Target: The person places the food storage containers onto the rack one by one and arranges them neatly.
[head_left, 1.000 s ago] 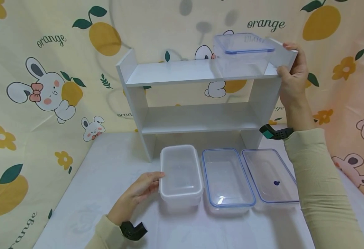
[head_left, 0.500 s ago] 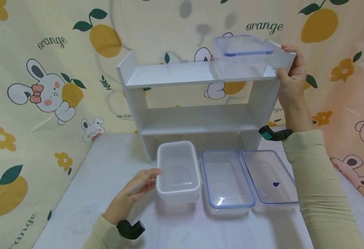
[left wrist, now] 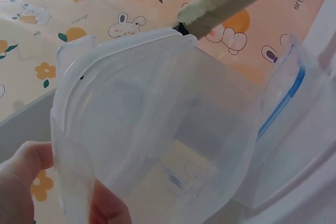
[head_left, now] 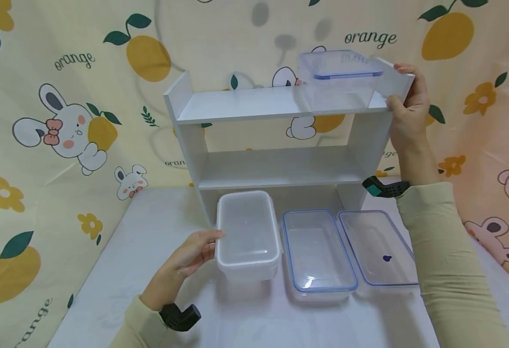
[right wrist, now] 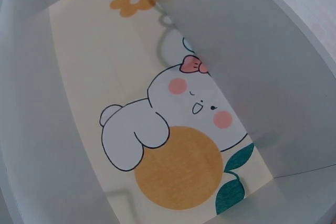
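My left hand [head_left: 195, 251] pinches the left side of a clear food container with a frosted white lid [head_left: 249, 229]. In the left wrist view, thumb and fingers [left wrist: 107, 203] lie on either side of the container's [left wrist: 131, 103] side flap. Its far end is raised, and its shadow falls on the table below. Up at the right, my right hand [head_left: 412, 108] grips the upper side panel of a white shelf unit [head_left: 276, 166], thumb in front and fingers behind. Only the inside of the shelf shows in the right wrist view; that hand is out of it.
A blue-rimmed container [head_left: 319, 251] and another [head_left: 378, 249] stand side by side on the white table [head_left: 119, 290], right of the white-lidded one. One more blue-rimmed container [head_left: 341, 79] sits at the right of the top shelf. A printed cloth [head_left: 219, 43] hangs behind.
My left hand has lifted the white-lidded container and moved it slightly left and toward the shelf unit. The right hand keeps its grip on the side panel; the other containers stay put.
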Demonstrator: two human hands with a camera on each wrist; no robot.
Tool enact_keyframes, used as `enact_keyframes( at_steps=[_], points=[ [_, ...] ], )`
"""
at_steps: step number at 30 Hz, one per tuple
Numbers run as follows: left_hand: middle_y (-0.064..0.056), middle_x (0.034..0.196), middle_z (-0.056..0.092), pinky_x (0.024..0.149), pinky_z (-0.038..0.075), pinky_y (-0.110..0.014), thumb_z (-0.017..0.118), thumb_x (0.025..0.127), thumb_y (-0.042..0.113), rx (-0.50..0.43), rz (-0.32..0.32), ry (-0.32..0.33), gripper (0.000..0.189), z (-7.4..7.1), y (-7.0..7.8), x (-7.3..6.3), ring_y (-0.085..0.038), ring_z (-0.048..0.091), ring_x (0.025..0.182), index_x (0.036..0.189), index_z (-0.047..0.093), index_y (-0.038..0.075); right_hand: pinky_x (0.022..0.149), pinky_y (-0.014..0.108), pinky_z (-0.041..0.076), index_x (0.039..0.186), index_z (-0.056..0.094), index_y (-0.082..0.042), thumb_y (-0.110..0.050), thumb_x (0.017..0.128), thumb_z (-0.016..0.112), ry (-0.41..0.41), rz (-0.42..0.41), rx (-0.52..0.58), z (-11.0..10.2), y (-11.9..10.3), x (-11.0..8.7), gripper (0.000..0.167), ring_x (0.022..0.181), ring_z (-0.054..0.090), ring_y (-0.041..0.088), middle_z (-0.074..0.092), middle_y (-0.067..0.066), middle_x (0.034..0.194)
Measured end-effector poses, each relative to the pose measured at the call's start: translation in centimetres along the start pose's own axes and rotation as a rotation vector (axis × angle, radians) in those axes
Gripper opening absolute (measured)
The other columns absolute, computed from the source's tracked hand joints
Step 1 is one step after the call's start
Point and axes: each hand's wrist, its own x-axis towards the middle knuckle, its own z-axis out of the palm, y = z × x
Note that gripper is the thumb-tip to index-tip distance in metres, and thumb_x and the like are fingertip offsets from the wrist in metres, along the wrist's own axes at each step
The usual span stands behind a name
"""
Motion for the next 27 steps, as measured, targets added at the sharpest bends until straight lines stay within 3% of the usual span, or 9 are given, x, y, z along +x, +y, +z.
enact_keyframes(
  at_steps=[5, 15, 27],
  points=[
    [0.011, 0.085, 0.067, 0.074, 0.054, -0.015, 0.052, 0.092, 0.017, 0.012, 0.014, -0.015, 0.012, -0.1, 0.5, -0.1, -0.001, 0.065, 0.080, 0.096, 0.059, 0.009, 0.117, 0.034, 0.038, 0.113, 0.057, -0.009, 0.022, 0.087, 0.042, -0.005, -0.007, -0.005, 0.0, 0.1, 0.0, 0.043, 0.130, 0.040, 0.023, 0.049, 0.006, 0.135],
    [0.010, 0.089, 0.065, 0.074, 0.054, -0.016, 0.053, 0.092, 0.023, 0.068, 0.033, -0.030, 0.034, -0.1, 2.0, -0.5, -0.002, 0.064, 0.082, 0.113, 0.050, -0.002, 0.116, 0.033, 0.038, 0.111, 0.057, -0.010, 0.023, 0.085, 0.041, 0.009, 0.000, -0.005, 0.1, 0.1, 0.1, 0.045, 0.127, 0.041, 0.022, 0.050, 0.004, 0.132],
    [0.010, 0.093, 0.066, 0.076, 0.055, -0.017, 0.055, 0.092, 0.029, 0.096, 0.062, -0.062, 0.036, -0.2, 3.3, -0.7, -0.002, 0.065, 0.083, 0.115, 0.051, 0.001, 0.117, 0.034, 0.036, 0.113, 0.057, -0.010, 0.023, 0.086, 0.041, 0.008, 0.004, -0.004, 0.0, 0.1, -0.1, 0.045, 0.128, 0.040, 0.022, 0.050, 0.003, 0.133]
  ],
)
